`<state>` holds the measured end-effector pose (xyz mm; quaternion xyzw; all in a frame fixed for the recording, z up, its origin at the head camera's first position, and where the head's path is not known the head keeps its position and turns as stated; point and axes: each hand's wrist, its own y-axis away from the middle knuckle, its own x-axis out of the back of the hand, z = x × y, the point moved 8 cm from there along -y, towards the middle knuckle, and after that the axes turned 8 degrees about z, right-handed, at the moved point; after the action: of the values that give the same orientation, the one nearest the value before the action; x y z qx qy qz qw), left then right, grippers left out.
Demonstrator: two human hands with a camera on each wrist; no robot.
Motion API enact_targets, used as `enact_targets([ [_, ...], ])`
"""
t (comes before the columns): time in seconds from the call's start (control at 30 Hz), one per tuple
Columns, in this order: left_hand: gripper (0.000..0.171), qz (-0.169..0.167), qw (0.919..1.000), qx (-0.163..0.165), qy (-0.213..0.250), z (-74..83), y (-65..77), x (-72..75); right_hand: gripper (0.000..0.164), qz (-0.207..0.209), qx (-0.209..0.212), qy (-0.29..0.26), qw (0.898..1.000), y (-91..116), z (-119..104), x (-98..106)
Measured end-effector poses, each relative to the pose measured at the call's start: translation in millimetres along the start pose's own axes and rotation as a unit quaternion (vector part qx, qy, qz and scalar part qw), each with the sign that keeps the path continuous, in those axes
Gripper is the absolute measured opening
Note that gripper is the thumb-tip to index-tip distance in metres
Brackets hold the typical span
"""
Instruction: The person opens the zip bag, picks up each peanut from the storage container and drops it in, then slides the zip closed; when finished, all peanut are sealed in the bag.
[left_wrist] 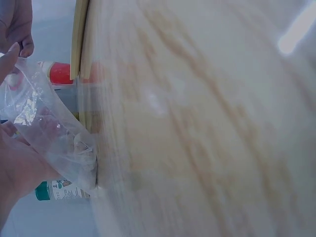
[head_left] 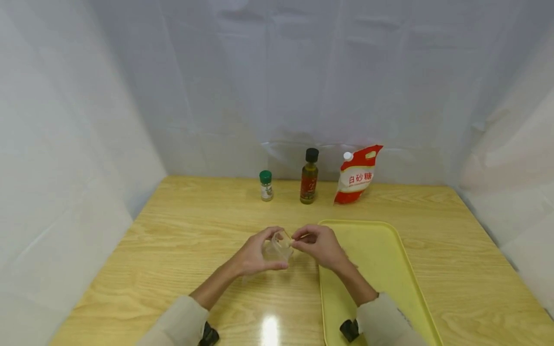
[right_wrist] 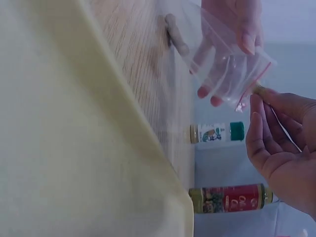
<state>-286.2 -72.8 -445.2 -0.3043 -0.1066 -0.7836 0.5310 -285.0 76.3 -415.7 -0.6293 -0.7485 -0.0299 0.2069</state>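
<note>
My left hand [head_left: 255, 254] holds a clear plastic zip bag [left_wrist: 47, 116] around its sides, thumb on one side and fingers on the other. A red line runs along the bag's mouth in the right wrist view. Tan, knobbly pieces [right_wrist: 176, 35], peanut-like in shape, lie at the bottom of the bag. At the bag's mouth my right hand [head_left: 320, 245] pinches a small pale yellow piece [right_wrist: 258, 90] between thumb and fingertips. Most of that piece is covered by the fingers, so its kind is unclear.
A yellow tray [head_left: 381, 269] lies under my right forearm. Along the table's back edge stand a green-capped shaker jar [head_left: 266, 187], a dark-capped bottle [head_left: 308, 182] with a red label, and a red and white sugar bag [head_left: 358, 177]. Pale sheeting [head_left: 277, 86] surrounds the wooden table.
</note>
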Motion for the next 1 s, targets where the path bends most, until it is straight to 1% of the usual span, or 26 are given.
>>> enact_targets([
  [0.03,0.084,0.000,1.0000,0.000,-0.001,0.2,0.0,0.0,0.016,-0.003,0.003,0.000,1.000,1.0,-6.0,-1.6],
  [0.13,0.084,-0.001,1.0000,0.001,0.001,1.0,0.0,-0.4,0.017,-0.012,0.014,0.004,1.000,1.4,-10.3,-3.7],
  [0.23,0.084,-0.002,1.0000,-0.002,0.005,1.2,-0.3,-1.1,0.018,-0.009,0.017,0.018,1.000,3.0,-10.6,2.4],
  [0.27,0.085,-0.002,1.0000,-0.003,0.006,1.2,-0.4,-1.3,0.017,-0.006,0.017,0.024,1.000,2.2,-5.7,5.4],
  [0.4,0.086,0.000,1.0000,-0.002,0.006,0.9,0.0,-0.9,0.016,0.007,0.003,0.039,0.999,3.8,0.4,20.7],
  [0.57,0.086,0.004,1.0000,-0.004,0.004,1.1,-0.1,-0.6,0.017,0.014,0.007,0.084,0.996,6.0,8.1,39.5],
  [0.63,0.086,0.006,1.0000,-0.003,0.002,1.5,-0.2,-0.5,0.017,0.012,0.012,0.113,0.993,6.7,11.9,47.7],
  [0.77,0.085,0.007,1.0000,-0.001,0.001,2.6,-0.2,-0.4,0.020,0.002,0.003,0.155,0.988,7.9,24.4,66.8],
  [0.87,0.085,0.005,1.0000,0.002,0.001,2.6,-0.1,-0.6,0.021,0.000,-0.011,0.180,0.984,8.9,36.5,81.6],
  [1.0,0.085,0.002,1.0000,0.005,-0.002,2.4,-0.1,-1.0,0.018,0.006,-0.026,0.212,0.977,10.3,50.8,97.3],
])
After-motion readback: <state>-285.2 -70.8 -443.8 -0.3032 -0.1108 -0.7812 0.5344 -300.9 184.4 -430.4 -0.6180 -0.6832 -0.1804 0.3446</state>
